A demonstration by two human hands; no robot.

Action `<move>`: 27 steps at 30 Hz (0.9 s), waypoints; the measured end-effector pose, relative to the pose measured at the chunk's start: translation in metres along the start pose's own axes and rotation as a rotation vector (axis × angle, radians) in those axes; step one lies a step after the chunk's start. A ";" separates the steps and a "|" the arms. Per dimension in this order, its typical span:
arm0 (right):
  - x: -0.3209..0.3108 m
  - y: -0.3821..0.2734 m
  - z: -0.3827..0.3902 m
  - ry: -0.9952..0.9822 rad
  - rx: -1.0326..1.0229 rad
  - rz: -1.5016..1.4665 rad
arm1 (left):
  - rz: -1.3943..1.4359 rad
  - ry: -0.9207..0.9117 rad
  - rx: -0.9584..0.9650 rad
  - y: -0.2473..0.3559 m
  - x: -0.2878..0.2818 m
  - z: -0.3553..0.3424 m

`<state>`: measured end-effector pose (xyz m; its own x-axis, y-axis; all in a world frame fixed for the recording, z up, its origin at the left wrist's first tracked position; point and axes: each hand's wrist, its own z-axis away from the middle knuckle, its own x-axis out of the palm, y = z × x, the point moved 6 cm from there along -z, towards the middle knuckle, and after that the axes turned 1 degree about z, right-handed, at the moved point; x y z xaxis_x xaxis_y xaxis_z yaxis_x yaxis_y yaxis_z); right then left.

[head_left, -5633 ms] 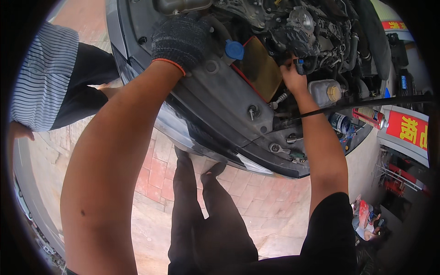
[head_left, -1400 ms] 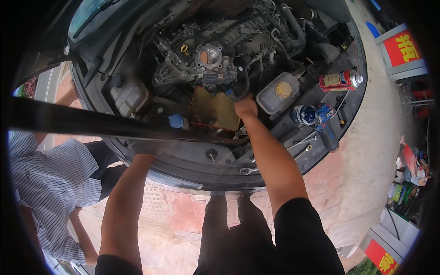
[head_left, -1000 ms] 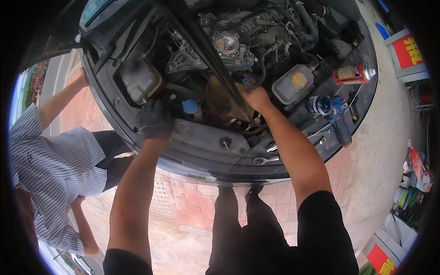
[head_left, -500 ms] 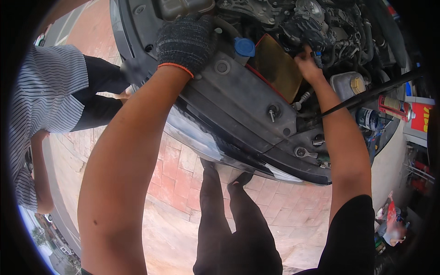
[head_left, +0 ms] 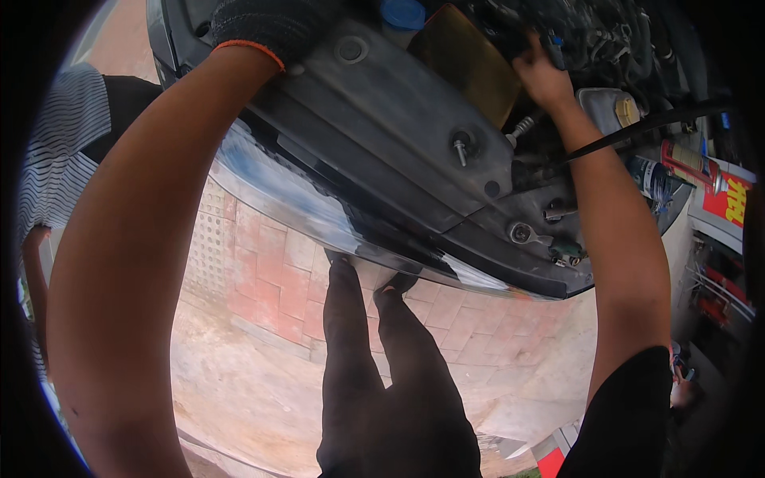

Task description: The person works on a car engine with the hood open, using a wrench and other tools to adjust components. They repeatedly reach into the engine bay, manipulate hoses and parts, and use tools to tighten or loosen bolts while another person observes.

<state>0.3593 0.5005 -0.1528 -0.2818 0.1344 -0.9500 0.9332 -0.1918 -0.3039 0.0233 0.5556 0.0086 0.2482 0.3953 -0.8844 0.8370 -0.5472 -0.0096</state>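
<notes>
My left hand (head_left: 275, 28), in a dark knitted glove with an orange cuff, is over the black plastic panel (head_left: 374, 103) at the front of the engine bay. The upper edge of the picture cuts off its fingers. My bare right hand (head_left: 546, 78) is down among the engine parts, beside a flat, dirty yellowish air filter (head_left: 466, 60) with a red rim. Its thumb and one finger show on the near side. The other fingers are bent behind a dark part (head_left: 555, 54) with a blue piece; what they grip is hidden.
A blue cap (head_left: 403, 13) lies beyond the panel. Nearer right are a ratchet wrench (head_left: 526, 233), a reservoir with a yellow cap (head_left: 627, 111), and a red spray can (head_left: 689, 165). A dark rod (head_left: 637, 130) crosses by my right forearm. A person in a striped shirt (head_left: 64, 143) stands left.
The view has shifted, so the engine bay sits higher in the picture and my left glove is partly cut off. My right hand remains by the air filter.
</notes>
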 end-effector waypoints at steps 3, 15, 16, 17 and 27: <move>-0.003 0.001 0.001 0.019 -0.056 -0.041 | 0.046 0.024 0.017 -0.002 0.004 0.001; 0.017 0.041 -0.050 -0.063 -0.052 0.134 | -0.005 0.036 -0.002 0.001 0.000 0.001; 0.014 0.037 -0.047 -0.062 -0.058 0.127 | 0.014 0.028 -0.003 -0.001 0.000 0.000; 0.012 0.033 -0.042 -0.061 -0.063 0.120 | 0.033 0.020 -0.003 -0.002 0.000 -0.001; -0.006 -0.011 0.017 -0.171 -0.007 -0.113 | 0.030 0.026 0.013 0.001 -0.002 0.000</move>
<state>0.3473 0.4849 -0.1449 -0.4176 -0.0124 -0.9085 0.8950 -0.1782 -0.4090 0.0236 0.5542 0.0107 0.2859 0.3976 -0.8719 0.8226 -0.5685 0.0104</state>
